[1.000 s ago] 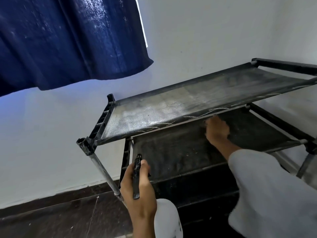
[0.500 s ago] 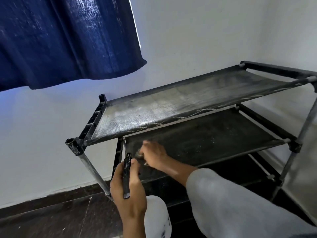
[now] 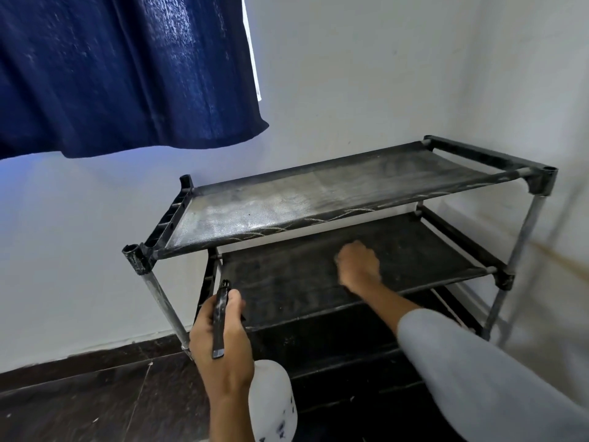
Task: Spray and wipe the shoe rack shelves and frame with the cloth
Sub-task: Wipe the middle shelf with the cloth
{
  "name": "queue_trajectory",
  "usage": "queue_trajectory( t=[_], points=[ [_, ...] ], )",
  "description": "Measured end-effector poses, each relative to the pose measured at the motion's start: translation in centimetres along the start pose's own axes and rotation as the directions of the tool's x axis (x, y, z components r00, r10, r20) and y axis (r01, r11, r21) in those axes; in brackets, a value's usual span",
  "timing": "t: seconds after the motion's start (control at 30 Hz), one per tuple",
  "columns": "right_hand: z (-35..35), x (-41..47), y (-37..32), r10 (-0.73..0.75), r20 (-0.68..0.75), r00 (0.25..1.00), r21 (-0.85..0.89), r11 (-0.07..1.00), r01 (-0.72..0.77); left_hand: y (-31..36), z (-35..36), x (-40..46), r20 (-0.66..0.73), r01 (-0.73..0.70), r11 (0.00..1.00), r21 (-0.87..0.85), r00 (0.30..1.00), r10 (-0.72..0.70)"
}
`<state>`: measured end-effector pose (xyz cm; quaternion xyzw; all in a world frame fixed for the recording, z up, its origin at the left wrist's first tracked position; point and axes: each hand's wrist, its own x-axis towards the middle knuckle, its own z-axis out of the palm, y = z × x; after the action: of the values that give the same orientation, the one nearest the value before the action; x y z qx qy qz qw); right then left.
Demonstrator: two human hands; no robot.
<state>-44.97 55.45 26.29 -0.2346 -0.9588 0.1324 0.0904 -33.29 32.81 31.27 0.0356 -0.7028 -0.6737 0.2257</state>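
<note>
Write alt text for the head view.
Right hand reaches onto the middle shelf of a black shoe rack, blurred; no cloth can be made out. Left hand grips a spray bottle by the rack's front-left leg.

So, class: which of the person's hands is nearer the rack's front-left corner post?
Left. The left hand, gripping the spray bottle, sits just beside the corner post. The right hand is further right, over the middle shelf.
</note>
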Motion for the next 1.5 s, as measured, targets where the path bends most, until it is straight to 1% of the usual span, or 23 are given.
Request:
queue_trajectory(
  t=[0.07, 0.13, 0.17, 0.23, 0.3, 0.33, 0.37, 0.4, 0.5, 0.6, 0.67, 0.77, 0.83, 0.9, 0.97, 1.03, 1.1, 1.17, 1.23, 1.3, 1.37, 1.43, 1.5],
  points=[
    [1.2, -1.8, -4.4, -0.152, 0.017, 0.988, 0.042, 0.988, 0.151, 0.0, -0.1, 0.0, -0.003, 0.003, 1.0, -0.004, 1.0, -0.003],
    [2.0, -4.0, -8.7, -0.347, 0.055, 0.936, 0.114, 0.934, 0.339, -0.1, -0.1, 0.0, -0.006, 0.009, 1.0, 0.006, 1.0, -0.009],
    [2.1, -5.3, -10.4, -0.446, 0.08, 0.891, 0.16, 0.888, 0.43, -0.1, -0.1, 0.0, -0.004, 0.009, 1.0, 0.012, 1.0, -0.009],
    [1.9, -7.4, -12.5, -0.625, 0.111, 0.773, 0.233, 0.772, 0.591, 0.1, -0.1, 0.0, 0.001, -0.004, 1.0, 0.014, 1.0, 0.004],
    [1.6, -7.9, -12.6, -0.737, 0.126, 0.665, 0.271, 0.67, 0.691, 0.3, -0.1, 0.0, 0.014, -0.03, 0.999, 0.022, 0.999, 0.029],
    [1.3, -7.6, -12.0, -0.759, 0.144, 0.635, 0.287, 0.646, 0.707, 0.3, -0.1, -0.1, 0.021, -0.04, 0.999, 0.028, 0.999, 0.039],
    [1.0, -7.1, -11.3, -0.757, 0.175, 0.629, 0.31, 0.649, 0.695, 0.4, 0.0, -0.2, 0.025, -0.044, 0.999, 0.031, 0.999, 0.044],
    [0.7, -6.3, -10.3, -0.736, 0.215, 0.643, 0.333, 0.674, 0.66, 0.4, 0.0, -0.3, 0.026, -0.044, 0.999, 0.03, 0.999, 0.043],
    [-0.6, -3.7, -5.5, -0.598, 0.297, 0.744, 0.32, 0.797, 0.512, 0.5, 0.1, -0.4, 0.027, -0.022, 1.0, 0.003, 0.999, 0.022],
    [-2.4, -1.8, 1.2, -0.415, 0.257, 0.873, 0.283, 0.896, 0.342, 0.6, 0.2, -0.7, 0.033, -0.013, 1.0, -0.012, 0.999, 0.014],
    [-3.6, -1.0, 5.1, -0.299, 0.208, 0.931, 0.224, 0.941, 0.252, 0.6, 0.2, -0.7, 0.045, -0.015, 1.0, -0.022, 0.999, 0.016],
    [-4.8, 0.1, 8.6, -0.161, 0.162, 0.974, 0.09, 0.985, 0.148, 0.3, 0.4, -0.5, 0.068, 0.019, 1.0, -0.021, 0.998, -0.017],
    [-4.7, 0.4, 8.3, -0.162, 0.14, 0.977, 0.037, 0.987, 0.158, 0.1, 0.2, -0.3, 0.065, 0.043, 0.999, -0.031, 0.997, -0.041],
    [-4.0, 0.2, 6.0, -0.243, 0.148, 0.959, 0.046, 0.97, 0.238, 0.0, 0.1, -0.2, 0.049, 0.063, 0.997, -0.047, 0.997, -0.061],
    [-2.9, -0.6, 2.3, -0.373, 0.208, 0.904, 0.153, 0.925, 0.347, -0.2, 0.0, -0.1, 0.04, 0.082, 0.995, -0.05, 0.996, -0.08],
    [-1.6, -1.9, -2.2, -0.539, 0.274, 0.797, 0.298, 0.835, 0.462, -0.5, 0.1, -0.2, 0.038, 0.101, 0.994, -0.047, 0.994, -0.1],
    [-0.3, -3.5, -6.9, -0.68, 0.292, 0.673, 0.398, 0.726, 0.561, -0.6, 0.0, -0.3, 0.03, 0.131, 0.99, -0.046, 0.991, -0.129],
    [0.6, -4.8, -10.6, -0.767, 0.32, 0.557, 0.411, 0.642, 0.648, -0.7, -0.1, -0.3, 0.011, 0.155, 0.987, -0.052, 0.988, -0.155],
    [1.0, -5.0, -12.1, -0.797, 0.359, 0.486, 0.399, 0.602, 0.691, -0.6, -0.1, -0.1, -0.003, 0.138, 0.989, -0.048, 0.99, -0.138],
    [0.5, -4.4, -11.2, -0.778, 0.408, 0.478, 0.413, 0.624, 0.663, -0.4, -0.2, -0.1, -0.006, 0.131, 0.99, -0.048, 0.991, -0.131],
    [-0.6, -3.4, -8.4, -0.737, 0.446, 0.507, 0.415, 0.673, 0.613, -0.5, -0.4, -0.1, 0.003, 0.137, 0.988, -0.067, 0.991, -0.137],
    [-2.1, -2.2, -4.4, -0.714, 0.451, 0.535, 0.364, 0.695, 0.62, -0.6, -0.6, -0.1, 0.002, 0.135, 0.988, -0.069, 0.991, -0.135],
    [-4.2, -0.9, 0.5, -0.678, 0.462, 0.573, 0.269, 0.722, 0.638, -0.6, -0.9, -0.1, -0.013, 0.143, 0.988, -0.066, 0.989, -0.144]
  ],
)
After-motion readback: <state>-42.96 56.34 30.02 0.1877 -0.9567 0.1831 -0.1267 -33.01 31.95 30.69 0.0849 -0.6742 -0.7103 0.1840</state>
